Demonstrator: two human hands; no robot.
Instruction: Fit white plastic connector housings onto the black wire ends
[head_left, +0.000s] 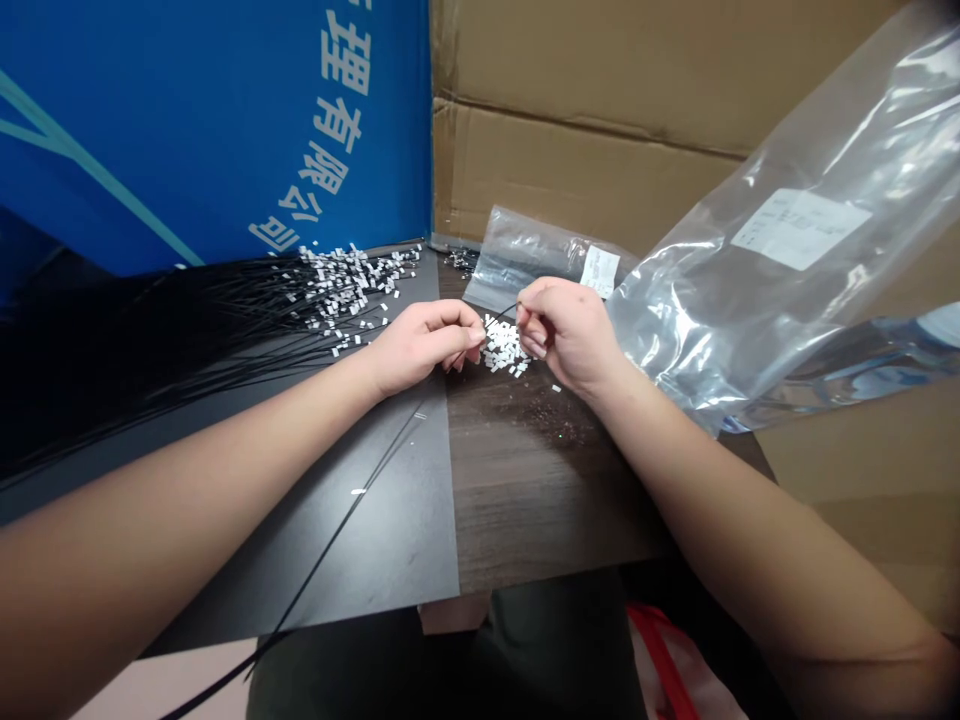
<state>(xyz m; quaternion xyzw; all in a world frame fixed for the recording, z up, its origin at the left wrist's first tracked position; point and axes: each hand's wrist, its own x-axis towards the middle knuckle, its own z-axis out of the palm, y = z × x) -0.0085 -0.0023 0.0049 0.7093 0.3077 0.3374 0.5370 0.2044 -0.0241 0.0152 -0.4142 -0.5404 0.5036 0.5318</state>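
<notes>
My left hand point(427, 345) is closed, with thumb and forefinger pinching a thin black cable point(508, 310). A short stretch of that cable slants up to my right hand point(566, 330), whose curled fingers grip it near its end. Whether a small piece is also in the right fingers is hidden. Just below and between the hands lies a pile of small white plastic pieces point(506, 350). Thin black strands point(330, 540) run from under my left hand toward the lower left, off the table edge.
Many black cables with white end pieces point(345, 285) lie at the left. A small clear bag point(517, 255) and a large clear plastic bag point(697, 310) with a label stand at the right. Behind are a blue printed panel point(225, 120) and a cardboard box point(570, 130).
</notes>
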